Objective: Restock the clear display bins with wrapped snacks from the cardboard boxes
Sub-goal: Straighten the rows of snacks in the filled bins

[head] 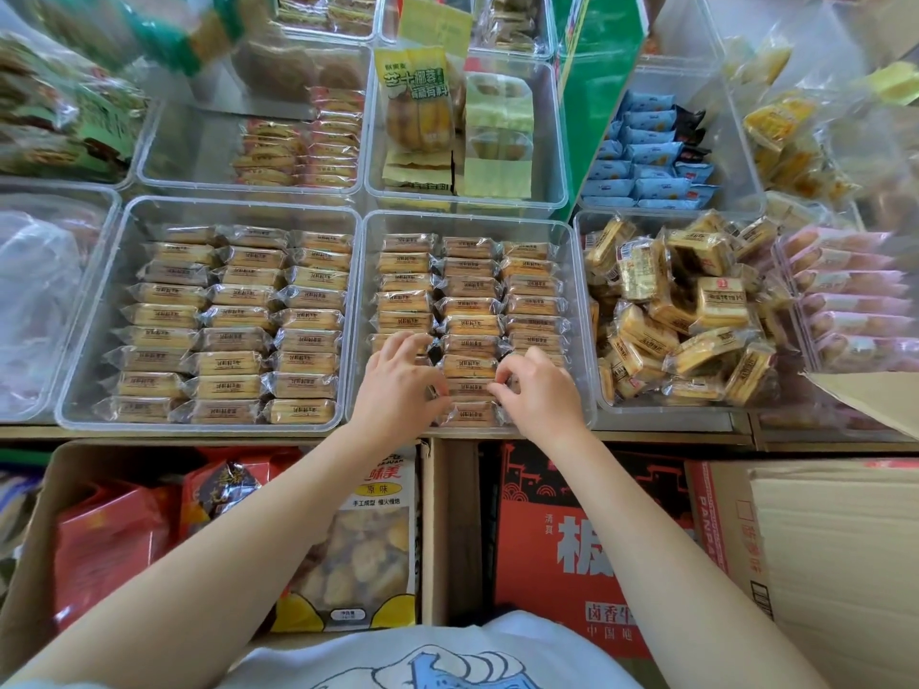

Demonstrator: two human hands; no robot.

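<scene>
Both hands are reached into the middle clear bin (579,310), where wrapped snacks (470,305) are stacked in 3 neat columns. The left hand (395,385) is laid over the left column near the front, fingers curled onto the packets; whether 1 is gripped cannot be told. The right hand (539,390) is placed beside it, thumb and forefinger pinched on the wrapper end of a packet in the middle column. A cardboard box (37,554) holding bagged snacks (368,539) is seen below the shelf, on the left.
</scene>
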